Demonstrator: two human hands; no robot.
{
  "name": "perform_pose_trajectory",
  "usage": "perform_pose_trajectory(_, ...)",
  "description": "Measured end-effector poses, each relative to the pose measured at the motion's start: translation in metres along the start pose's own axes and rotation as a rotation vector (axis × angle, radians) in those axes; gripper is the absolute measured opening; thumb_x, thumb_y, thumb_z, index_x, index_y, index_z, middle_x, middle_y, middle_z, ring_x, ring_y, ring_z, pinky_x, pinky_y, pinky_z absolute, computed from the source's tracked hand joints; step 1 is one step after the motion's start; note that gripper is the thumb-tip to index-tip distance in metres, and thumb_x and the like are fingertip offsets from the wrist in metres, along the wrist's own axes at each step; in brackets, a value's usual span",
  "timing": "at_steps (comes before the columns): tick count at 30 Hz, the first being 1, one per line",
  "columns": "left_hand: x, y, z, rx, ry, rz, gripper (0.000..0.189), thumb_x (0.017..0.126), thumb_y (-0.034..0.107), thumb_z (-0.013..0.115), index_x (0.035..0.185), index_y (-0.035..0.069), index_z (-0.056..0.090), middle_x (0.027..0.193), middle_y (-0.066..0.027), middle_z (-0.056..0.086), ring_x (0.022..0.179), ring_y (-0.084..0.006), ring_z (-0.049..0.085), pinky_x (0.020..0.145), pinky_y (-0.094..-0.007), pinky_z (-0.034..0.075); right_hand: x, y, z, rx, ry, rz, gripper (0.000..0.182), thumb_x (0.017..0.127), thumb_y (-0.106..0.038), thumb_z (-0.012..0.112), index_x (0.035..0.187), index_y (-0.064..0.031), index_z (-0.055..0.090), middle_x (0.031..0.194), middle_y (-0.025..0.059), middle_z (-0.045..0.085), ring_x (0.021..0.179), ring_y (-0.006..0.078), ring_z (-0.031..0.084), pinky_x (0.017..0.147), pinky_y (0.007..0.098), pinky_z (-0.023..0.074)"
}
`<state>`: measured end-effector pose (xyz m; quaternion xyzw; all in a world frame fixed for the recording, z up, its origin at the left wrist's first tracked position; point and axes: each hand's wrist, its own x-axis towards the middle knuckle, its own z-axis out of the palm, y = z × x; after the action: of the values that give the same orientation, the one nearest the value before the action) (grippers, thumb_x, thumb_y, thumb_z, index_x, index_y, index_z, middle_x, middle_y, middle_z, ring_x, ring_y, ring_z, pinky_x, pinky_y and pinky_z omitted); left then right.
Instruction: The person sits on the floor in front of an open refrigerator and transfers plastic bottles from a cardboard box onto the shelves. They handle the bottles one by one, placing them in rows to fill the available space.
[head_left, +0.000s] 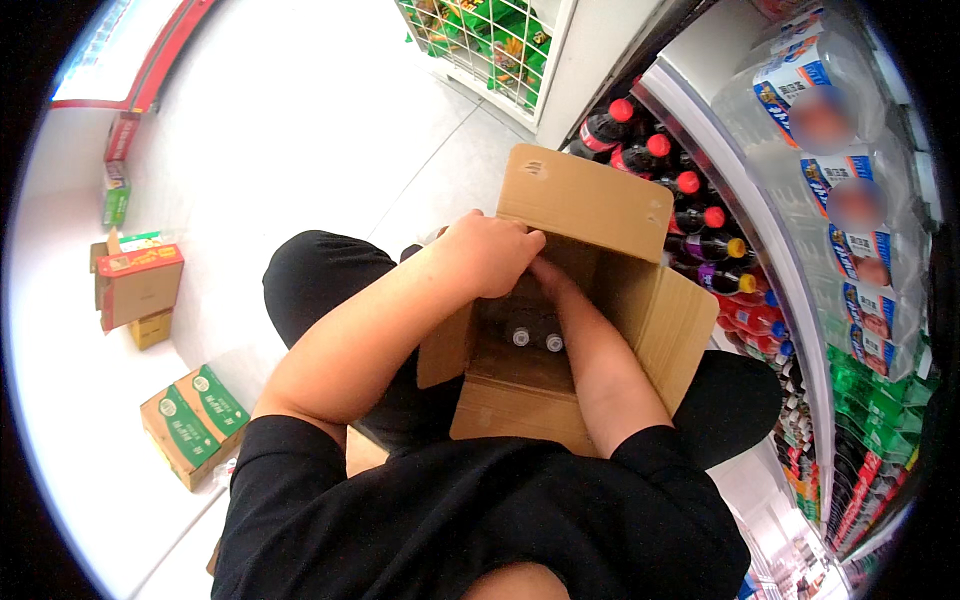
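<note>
An opened cardboard box (585, 202) stands between my bent knees, its flaps folded outward. My left hand (499, 251) is closed over the rim at the box's far left corner. My right forearm reaches down into the box, and my right hand (549, 277) is inside near the far wall, its fingers mostly hidden behind my left hand. Two bottles with white caps (537, 340) stand in the shadowed near part of the box. Whether my right hand holds anything is hidden.
Close on my right is a shelf edge (780, 225) with cola bottles (637, 156) below and shrink-wrapped bottle packs (855, 187) above. A wire rack (487, 52) of green snack bags stands ahead. Cartons (193, 424) and an opened red-topped box (142, 281) lie on the left.
</note>
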<state>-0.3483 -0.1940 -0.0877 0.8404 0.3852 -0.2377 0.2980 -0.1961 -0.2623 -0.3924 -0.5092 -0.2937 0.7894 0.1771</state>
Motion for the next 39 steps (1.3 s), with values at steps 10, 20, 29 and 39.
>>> perform_pose_trajectory(10,0.000,0.002,-0.003,0.001,-0.003,0.004,0.029,0.098,0.024,0.059,0.123,0.010,0.061,0.121,-0.0123,0.070,0.117,-0.0309,0.067,0.095,-0.0482,0.052,-0.016,-0.020,0.012,-0.491,-0.219,-0.033,0.048,0.086,-0.034,0.080,0.124,-0.0070,0.069,0.122,0.0100,0.071,0.115,0.0209,0.063,0.095,0.0415,0.0518)
perform_pose_trajectory(20,-0.001,0.002,-0.004,0.002,-0.023,-0.046,0.039,0.099,0.031,0.060,0.132,0.011,0.058,0.123,-0.0144,0.070,0.115,-0.0366,0.067,0.094,-0.0504,0.054,-0.037,0.010,0.055,-1.223,0.050,-0.301,0.078,0.068,-0.023,0.087,0.137,-0.0067,0.055,0.124,0.0196,0.070,0.113,0.0402,0.067,0.097,0.0491,0.0550)
perform_pose_trajectory(29,0.003,-0.001,0.006,0.039,-0.003,-0.008,0.038,0.099,0.033,0.061,0.130,0.011,0.059,0.123,-0.0166,0.070,0.114,-0.0371,0.068,0.093,-0.0514,0.055,-0.105,-0.048,0.065,-1.169,0.025,-0.366,0.067,0.067,-0.026,0.086,0.126,-0.0052,0.062,0.114,0.0233,0.070,0.107,0.0429,0.067,0.094,0.0514,0.0556)
perform_pose_trajectory(39,-0.006,0.011,-0.005,-0.081,0.170,0.135,0.036,0.102,0.031,0.058,0.128,0.006,0.061,0.119,-0.0201,0.069,0.108,-0.0434,0.067,0.090,-0.0525,0.055,-0.214,-0.137,0.084,-1.109,-0.026,-0.659,0.056,0.068,-0.030,0.080,0.117,-0.0095,0.064,0.104,0.0208,0.071,0.101,0.0426,0.068,0.087,0.0533,0.0562)
